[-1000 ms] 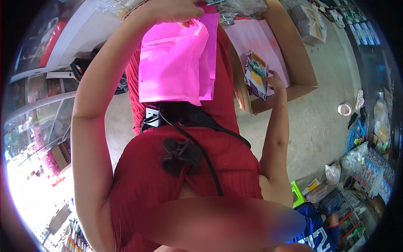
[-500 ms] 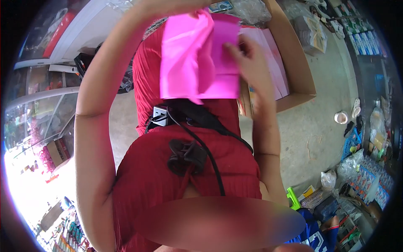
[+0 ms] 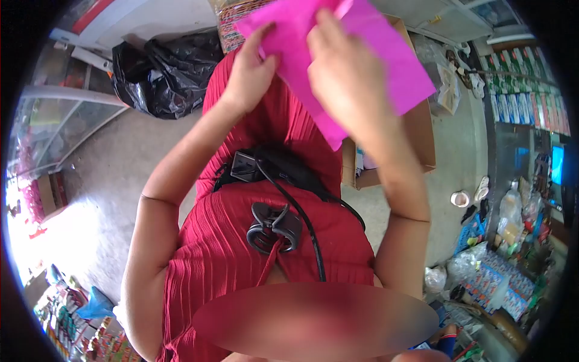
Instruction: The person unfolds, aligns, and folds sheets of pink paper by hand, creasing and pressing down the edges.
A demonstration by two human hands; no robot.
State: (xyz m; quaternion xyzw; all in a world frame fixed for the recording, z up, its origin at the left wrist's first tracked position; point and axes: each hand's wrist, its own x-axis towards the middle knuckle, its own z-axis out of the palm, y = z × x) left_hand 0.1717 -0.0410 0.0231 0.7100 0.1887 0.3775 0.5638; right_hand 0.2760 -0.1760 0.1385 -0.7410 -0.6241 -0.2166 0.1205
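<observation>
The left fingers (image 3: 256,40) spread over the pink sheet's (image 3: 401,72) edge. The right fingers (image 3: 321,43) overlap it, grip unclear.

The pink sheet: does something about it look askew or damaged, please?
The pink sheet slants, one corner pointing toward the lap, probably just from handling. No tear shows, though the right hand and the picture's edge hide parts.

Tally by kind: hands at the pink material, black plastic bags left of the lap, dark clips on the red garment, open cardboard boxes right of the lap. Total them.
Hands at the pink material: 2 (left hand, right hand)
Black plastic bag: 1
Dark clip: 1
Open cardboard box: 1
Total: 5
</observation>
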